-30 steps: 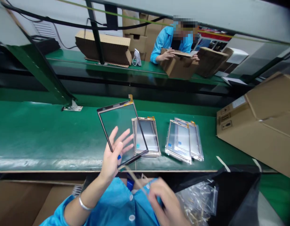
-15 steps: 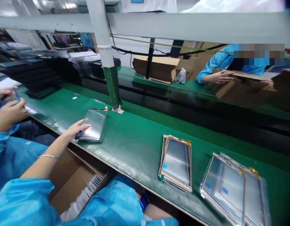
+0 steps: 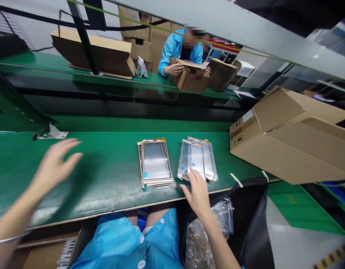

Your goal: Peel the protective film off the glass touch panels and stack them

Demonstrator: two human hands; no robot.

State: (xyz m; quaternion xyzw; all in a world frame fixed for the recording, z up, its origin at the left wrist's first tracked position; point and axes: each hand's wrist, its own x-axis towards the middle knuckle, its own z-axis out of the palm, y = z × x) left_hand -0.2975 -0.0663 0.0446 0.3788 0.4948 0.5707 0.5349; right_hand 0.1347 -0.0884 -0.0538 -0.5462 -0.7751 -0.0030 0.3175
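Note:
My left hand (image 3: 55, 163) hovers over the left part of the green bench, fingers apart and holding nothing. At the near edge of some glass touch panels in clear film (image 3: 196, 158), my right hand (image 3: 197, 192) has its thumb spread from its fingers. The fingertips overlap the panels' lower edge; whether they touch is hard to tell. Left of these lies a stack of framed touch panels (image 3: 157, 160), each with a dark border, an orange flex tab at the top and a blue sticker at a lower corner.
A large cardboard box (image 3: 290, 142) stands on the right. Clear plastic film (image 3: 202, 239) lies in a black bag (image 3: 245, 220) below the bench edge. Across the bench (image 3: 110, 201), a co-worker (image 3: 179, 48) handles a smaller carton (image 3: 193, 80). A metal post (image 3: 23, 108) rises at left.
The view has swung right. My left hand has let go of the panel it was touching, which is out of view now. My right hand has come into view at the wrapped panels.

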